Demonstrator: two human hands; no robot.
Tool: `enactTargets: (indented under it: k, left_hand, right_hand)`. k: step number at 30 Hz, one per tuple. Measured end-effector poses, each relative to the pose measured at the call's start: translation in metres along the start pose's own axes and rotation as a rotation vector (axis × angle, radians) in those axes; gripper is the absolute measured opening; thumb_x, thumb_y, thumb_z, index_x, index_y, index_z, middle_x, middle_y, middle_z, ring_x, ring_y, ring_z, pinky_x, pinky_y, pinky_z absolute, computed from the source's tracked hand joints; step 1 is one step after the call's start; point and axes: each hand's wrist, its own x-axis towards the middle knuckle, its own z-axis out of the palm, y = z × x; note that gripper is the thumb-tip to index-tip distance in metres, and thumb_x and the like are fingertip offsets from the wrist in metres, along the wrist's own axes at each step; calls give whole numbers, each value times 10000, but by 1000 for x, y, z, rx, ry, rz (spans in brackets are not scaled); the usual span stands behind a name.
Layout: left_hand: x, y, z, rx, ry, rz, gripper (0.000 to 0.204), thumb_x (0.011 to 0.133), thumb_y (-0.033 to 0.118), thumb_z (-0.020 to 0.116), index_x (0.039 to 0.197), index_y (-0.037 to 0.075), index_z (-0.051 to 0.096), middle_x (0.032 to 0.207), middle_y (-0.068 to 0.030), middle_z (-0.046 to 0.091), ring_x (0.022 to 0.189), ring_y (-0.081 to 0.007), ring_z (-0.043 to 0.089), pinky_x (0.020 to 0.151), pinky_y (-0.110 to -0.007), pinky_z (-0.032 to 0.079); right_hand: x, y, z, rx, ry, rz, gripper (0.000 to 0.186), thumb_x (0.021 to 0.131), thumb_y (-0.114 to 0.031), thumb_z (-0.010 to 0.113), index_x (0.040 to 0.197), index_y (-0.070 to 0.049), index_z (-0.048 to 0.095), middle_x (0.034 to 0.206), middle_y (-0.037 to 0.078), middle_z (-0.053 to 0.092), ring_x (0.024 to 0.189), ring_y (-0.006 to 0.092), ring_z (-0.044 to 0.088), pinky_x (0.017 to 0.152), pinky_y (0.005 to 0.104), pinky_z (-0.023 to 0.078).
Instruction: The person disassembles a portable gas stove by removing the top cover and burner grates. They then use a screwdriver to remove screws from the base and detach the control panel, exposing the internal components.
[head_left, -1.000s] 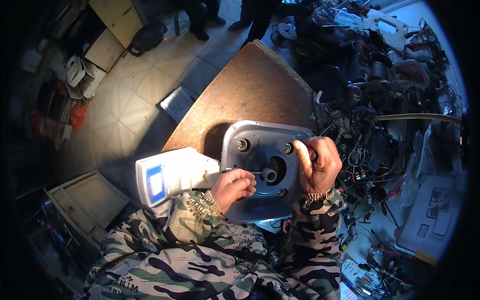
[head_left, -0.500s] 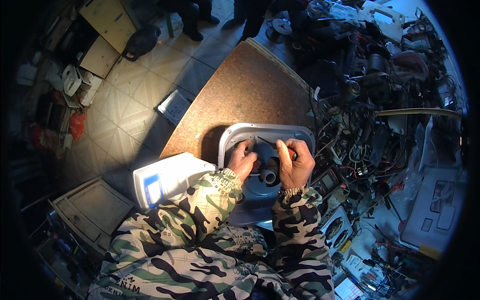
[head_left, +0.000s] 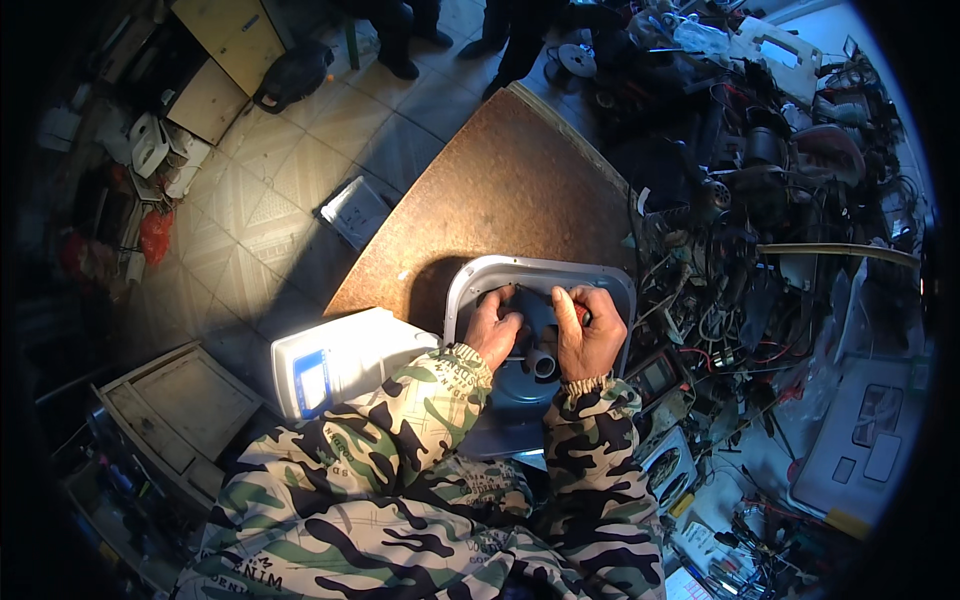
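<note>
A grey rounded-rectangular housing (head_left: 632,290), open like a shallow tray, lies at the near end of the brown board. Inside it a short pipe stub (head_left: 541,364) rises between my hands. My right hand (head_left: 592,335) is closed around a red-handled tool, apparently a screwdriver (head_left: 582,314), at the housing's right side; its tip is hard to make out. My left hand (head_left: 492,331) reaches inside the left part, fingers bent together near the inner far wall. Whatever those fingers pinch is hidden in shadow.
A white device with a blue-framed display (head_left: 312,382) stands left of the housing on the brown board (head_left: 510,180). Tangled cables and parts (head_left: 720,270) crowd the right side, with a multimeter (head_left: 657,374) close by. Two people's legs (head_left: 398,40) show at the far edge.
The view has shifted slightly, so the scene sits a little lower and to the right. My right hand has turned slightly, and the dark tool shaft seen earlier is less plain. Both hands stay in the housing.
</note>
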Motion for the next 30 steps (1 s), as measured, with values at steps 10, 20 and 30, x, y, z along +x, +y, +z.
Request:
enactTargets:
  k: [10, 20, 30]
  left_hand:
    - [0, 1, 0, -35, 16, -15, 604, 943, 43, 553, 1519, -7, 376, 1369, -150, 545, 1052, -209, 627, 927, -326, 534]
    - [9, -14, -2, 38, 2, 47, 581, 943, 31, 549, 1505, 5, 406, 1232, -148, 609, 949, -184, 662, 868, -314, 547]
    - [0, 0, -1, 50, 2, 28, 595, 933, 71, 566, 1504, 9, 412, 1174, -149, 626, 943, -183, 664, 877, -326, 540]
  right_hand:
    - [5, -15, -1, -138, -75, -159, 181, 863, -112, 804, 852, -14, 652, 785, 127, 610, 641, 298, 614, 588, 372, 492]
    - [2, -6, -3, -169, -24, -157, 163, 897, -76, 773, 865, 10, 639, 771, 113, 604, 606, 213, 571, 575, 312, 462]
    - [0, -4, -1, -168, 2, -142, 160, 907, -88, 765, 873, 10, 643, 782, 124, 616, 622, 224, 603, 581, 322, 477]
